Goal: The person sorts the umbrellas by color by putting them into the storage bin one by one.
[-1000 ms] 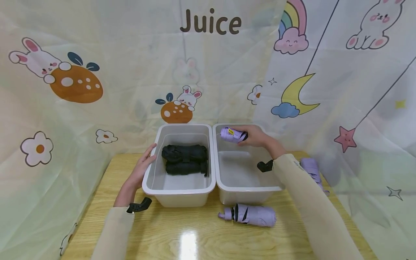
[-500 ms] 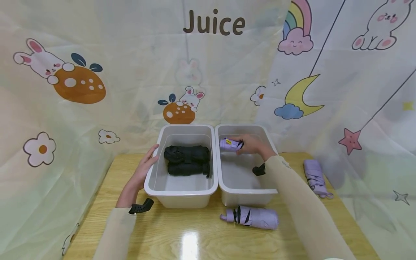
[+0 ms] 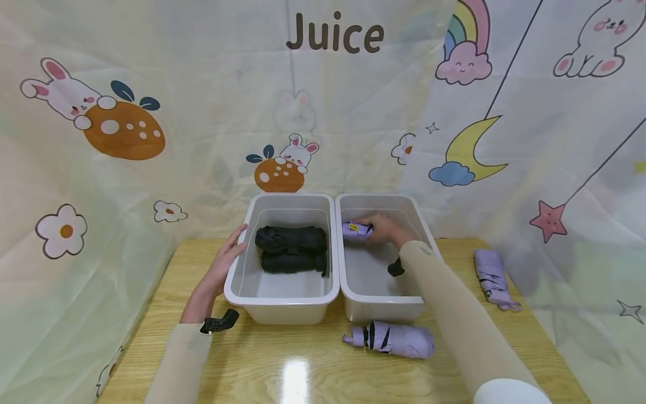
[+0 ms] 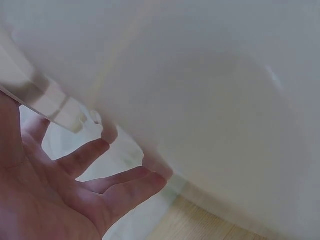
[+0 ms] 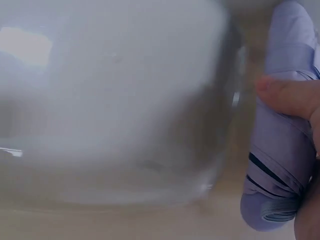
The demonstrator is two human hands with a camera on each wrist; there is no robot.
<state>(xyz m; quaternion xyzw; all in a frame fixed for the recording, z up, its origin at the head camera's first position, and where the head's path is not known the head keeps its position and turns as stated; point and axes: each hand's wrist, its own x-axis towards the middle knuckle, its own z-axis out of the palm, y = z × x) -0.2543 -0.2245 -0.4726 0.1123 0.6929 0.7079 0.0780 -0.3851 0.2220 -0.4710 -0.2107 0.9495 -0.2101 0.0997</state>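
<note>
My right hand (image 3: 386, 229) is inside the right-hand white bin (image 3: 379, 299), gripping a folded lilac umbrella (image 3: 356, 230) near its back left. In the right wrist view the thumb (image 5: 287, 95) lies across the umbrella's fabric; the other fingers are mostly hidden. My left hand (image 3: 220, 267) touches the outer left side of the left-hand white bin (image 3: 280, 301) with spread, nearly straight fingertips. Two folded black umbrellas, a rear one (image 3: 292, 239) and a front one (image 3: 287, 262), lie side by side in that left bin.
In front of the right bin lies another lilac umbrella (image 3: 396, 340) on the wooden table (image 3: 252, 365). A further lilac umbrella (image 3: 493, 279) rests near the table's right edge. A printed curtain (image 3: 212, 112) hangs behind the bins and at both sides.
My right hand has lowered the lilac umbrella deeper into the right bin. The left hand stays against the left bin. The head view has shifted slightly.
</note>
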